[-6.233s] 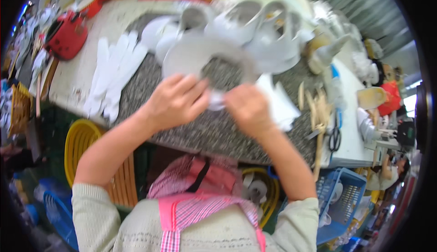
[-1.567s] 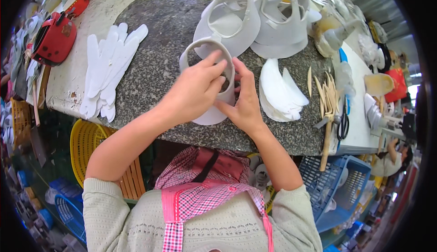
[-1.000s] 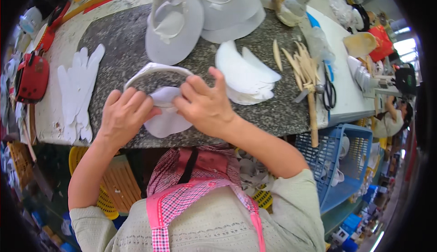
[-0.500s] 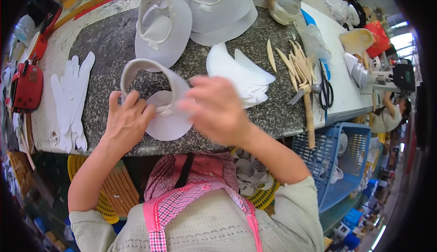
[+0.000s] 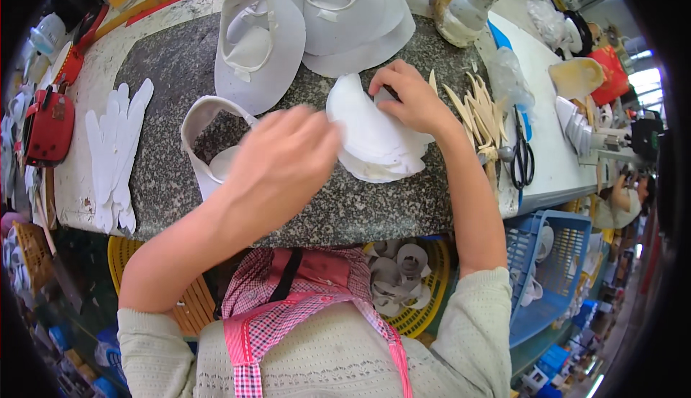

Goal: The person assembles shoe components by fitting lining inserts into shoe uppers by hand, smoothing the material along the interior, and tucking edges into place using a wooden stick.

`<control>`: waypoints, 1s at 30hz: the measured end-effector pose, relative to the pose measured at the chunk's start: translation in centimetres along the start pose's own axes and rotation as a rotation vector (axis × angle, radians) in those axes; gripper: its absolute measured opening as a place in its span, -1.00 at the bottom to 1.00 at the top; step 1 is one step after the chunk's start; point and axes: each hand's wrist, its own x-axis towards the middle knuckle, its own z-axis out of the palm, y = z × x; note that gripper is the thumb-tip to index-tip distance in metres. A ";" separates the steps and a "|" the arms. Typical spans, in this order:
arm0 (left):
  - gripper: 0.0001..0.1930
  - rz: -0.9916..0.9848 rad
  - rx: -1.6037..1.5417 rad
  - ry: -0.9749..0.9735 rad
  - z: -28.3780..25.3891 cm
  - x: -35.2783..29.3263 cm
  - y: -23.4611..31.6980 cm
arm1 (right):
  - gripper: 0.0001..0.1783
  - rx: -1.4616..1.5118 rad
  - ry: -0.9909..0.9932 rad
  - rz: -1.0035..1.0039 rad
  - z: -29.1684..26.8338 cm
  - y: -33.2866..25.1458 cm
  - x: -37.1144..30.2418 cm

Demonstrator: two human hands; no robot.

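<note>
The head view looks steeply down past the pink checked fabric apron (image 5: 277, 320) onto the speckled grey stone slab (image 5: 176, 56), at close range. The wearer's bare left hand (image 5: 291, 146) and right hand (image 5: 412, 99) occupy mid-frame; straight edges bow toward the dark rim.

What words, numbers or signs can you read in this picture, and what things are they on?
None that can be read clearly.
Dark box at the right: any marks are too small to read.
Red thing at the right: too small and blurred to make out any writing.
White cut pieces by the right hand: no writing shows.
Pink checked apron: checks and stitching, no readable words.
</note>
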 end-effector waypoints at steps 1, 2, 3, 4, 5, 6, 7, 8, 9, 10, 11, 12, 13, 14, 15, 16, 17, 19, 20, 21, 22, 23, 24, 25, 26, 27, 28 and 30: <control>-0.61 0.049 -0.089 0.058 2.3 1.4 -0.2 | -0.76 -0.004 -0.002 -0.001 -0.2 0.2 0.0; -0.61 0.042 -0.081 0.059 4.0 1.8 -0.4 | -0.74 0.020 -0.021 -0.073 -0.3 0.3 0.4; -0.61 0.044 -0.133 0.064 5.9 2.3 -0.5 | -0.73 0.037 -0.042 -0.133 -0.4 0.7 0.5; -0.60 0.050 -0.190 0.064 6.5 3.0 -0.3 | -0.71 0.059 -0.047 -0.153 -0.6 0.8 0.3; -0.60 0.055 -0.199 0.061 6.7 3.3 -0.4 | -0.71 0.059 -0.048 -0.142 -0.7 0.8 -0.1; -0.61 0.023 -0.214 -0.027 6.8 3.5 -0.5 | -0.70 0.027 0.035 -0.138 -0.8 0.6 -0.9; -0.61 -0.011 -0.228 -0.117 6.5 3.6 -0.6 | -0.70 -0.002 0.118 -0.134 -0.9 0.1 -1.6; -0.63 0.031 -0.140 -0.113 6.4 3.5 -0.7 | -0.70 0.005 0.115 -0.136 -0.8 -0.8 -2.3; -0.63 0.026 -0.139 -0.120 6.4 3.6 -0.7 | -0.73 0.010 0.113 -0.020 -0.7 -1.9 -3.3; -0.65 0.116 -0.052 -0.019 6.3 3.7 -0.6 | -0.77 0.013 0.111 0.092 -0.6 -2.7 -4.1; -0.67 0.216 0.026 0.085 6.5 4.0 -0.4 | -0.77 0.015 0.111 0.097 -0.2 -2.7 -5.0; -0.67 0.219 0.023 0.082 6.7 4.3 0.0 | -0.79 0.079 0.196 0.132 0.3 -2.5 -5.9; -0.71 0.236 0.018 0.005 7.0 4.8 0.4 | -0.80 0.142 0.284 0.167 0.7 -2.3 -6.6; -0.75 0.252 0.014 -0.073 7.1 5.2 0.9 | -0.81 0.226 0.340 0.198 0.9 -2.4 -7.1; -0.75 0.258 0.013 -0.074 7.1 5.4 1.3 | -0.81 0.226 0.344 0.202 1.2 -2.3 -7.4; -0.80 0.223 0.037 -0.116 7.0 5.6 1.8 | -0.80 0.274 0.392 0.201 1.6 -2.3 -7.7; -0.85 0.186 0.061 -0.158 6.8 5.8 2.2 | -0.80 0.321 0.441 0.199 1.9 -2.3 -8.0; -0.88 0.170 0.071 -0.120 6.7 6.1 3.1 | -0.78 0.349 0.444 0.213 2.1 -2.4 -8.3; -0.90 0.145 0.080 -0.082 6.7 6.2 3.6 | -0.77 0.354 0.473 0.199 2.4 -2.3 -8.5; -0.90 0.150 0.079 -0.080 6.9 6.2 4.4 | -0.77 0.358 0.500 0.185 2.6 -2.2 -8.7; -0.92 0.120 0.140 -0.071 7.3 6.1 5.3 | -0.74 0.353 0.495 0.202 2.9 -2.4 -8.8; -0.93 0.089 0.201 -0.062 7.6 5.9 5.7 | -0.74 0.355 0.495 0.196 3.3 -2.6 -8.9; -0.93 0.092 0.193 0.036 7.8 5.7 5.8 | -0.72 0.229 0.542 0.125 3.7 -2.8 -8.9; -0.93 0.090 0.195 0.035 8.0 5.6 5.6 | -0.70 0.103 0.588 0.058 4.0 -3.0 -9.0; -0.91 -0.016 0.071 0.071 8.1 5.3 4.9 | -0.68 0.083 0.556 0.033 4.2 -3.1 -9.1; -0.89 -0.123 -0.053 0.107 8.2 5.2 4.1 | -0.68 0.088 0.555 0.030 4.4 -3.0 -9.2; -0.89 -0.332 -0.314 0.148 7.9 5.5 3.1 | -0.69 0.043 0.555 0.016 4.8 -2.7 -9.5; -0.84 -0.602 -0.605 0.188 6.4 4.6 -1.0 | -0.70 0.022 0.545 0.003 5.0 -2.9 -9.3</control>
